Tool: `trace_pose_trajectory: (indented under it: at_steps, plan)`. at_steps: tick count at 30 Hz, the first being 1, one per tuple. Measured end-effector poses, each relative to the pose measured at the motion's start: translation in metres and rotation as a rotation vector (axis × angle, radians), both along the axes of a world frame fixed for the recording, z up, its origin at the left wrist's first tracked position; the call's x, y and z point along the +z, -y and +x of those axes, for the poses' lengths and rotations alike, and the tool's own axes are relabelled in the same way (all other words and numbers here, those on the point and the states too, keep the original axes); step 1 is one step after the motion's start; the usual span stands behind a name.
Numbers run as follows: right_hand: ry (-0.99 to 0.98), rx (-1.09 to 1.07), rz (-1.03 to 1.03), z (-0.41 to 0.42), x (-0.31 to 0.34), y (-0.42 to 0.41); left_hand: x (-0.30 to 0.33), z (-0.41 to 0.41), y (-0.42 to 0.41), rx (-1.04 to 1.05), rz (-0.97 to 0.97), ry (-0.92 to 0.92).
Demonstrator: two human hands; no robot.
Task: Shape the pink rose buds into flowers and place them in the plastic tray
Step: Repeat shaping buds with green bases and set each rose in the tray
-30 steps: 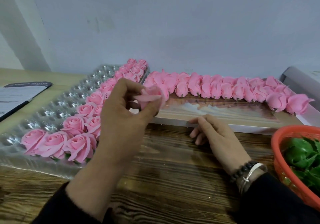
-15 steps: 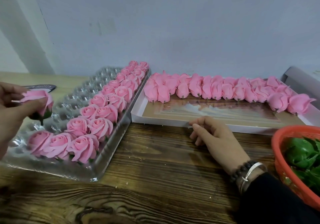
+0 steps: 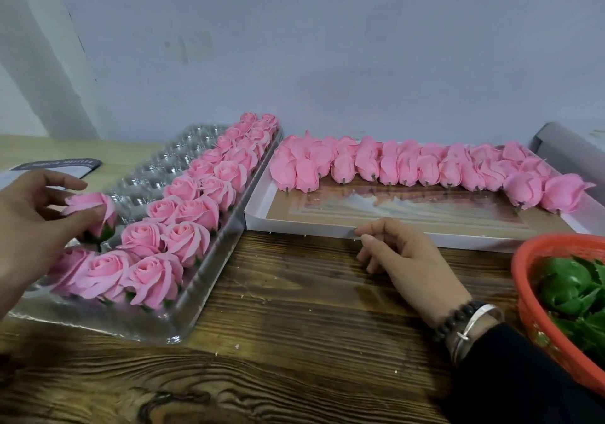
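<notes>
My left hand [image 3: 31, 227] holds a shaped pink rose [image 3: 95, 209] in its grip, thumb across the petals, green base down, over the near left cells of the clear plastic tray [image 3: 183, 322], just left of the placed roses [image 3: 183, 214]. My right hand [image 3: 402, 253] rests loosely curled on the worktop [image 3: 294, 341], fingertips at the white box's [image 3: 258, 207] near edge, holding nothing.

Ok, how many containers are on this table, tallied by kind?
clear plastic tray: 1
white flat box: 1
red basket: 1
Total: 3
</notes>
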State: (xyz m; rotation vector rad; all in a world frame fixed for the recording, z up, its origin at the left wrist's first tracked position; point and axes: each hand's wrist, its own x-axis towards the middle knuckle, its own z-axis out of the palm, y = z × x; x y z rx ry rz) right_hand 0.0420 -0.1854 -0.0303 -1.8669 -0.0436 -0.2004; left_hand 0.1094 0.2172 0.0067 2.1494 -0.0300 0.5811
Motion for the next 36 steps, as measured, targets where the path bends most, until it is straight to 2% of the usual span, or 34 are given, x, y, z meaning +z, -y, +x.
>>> trace_pose_trajectory:
  at_steps: [5, 23, 33, 36]
  plan:
    - [-0.017, 0.009, -0.011, 0.0, 0.0, 0.001, -0.008, 0.004, 0.001, -0.02, 0.017, -0.158]
    - [-0.016, 0.025, -0.019, 0.0, 0.0, 0.001, -0.014, 0.021, -0.009, -0.01, 0.511, -0.15]
    - [0.002, 0.03, 0.014, 0.0, 0.0, -0.001, -0.019, 0.021, -0.021, 0.005, 0.551, -0.217]
    - [-0.006, 0.034, 0.028, -0.001, 0.001, -0.002, -0.007, 0.006, -0.008, 0.003, 0.495, -0.209]
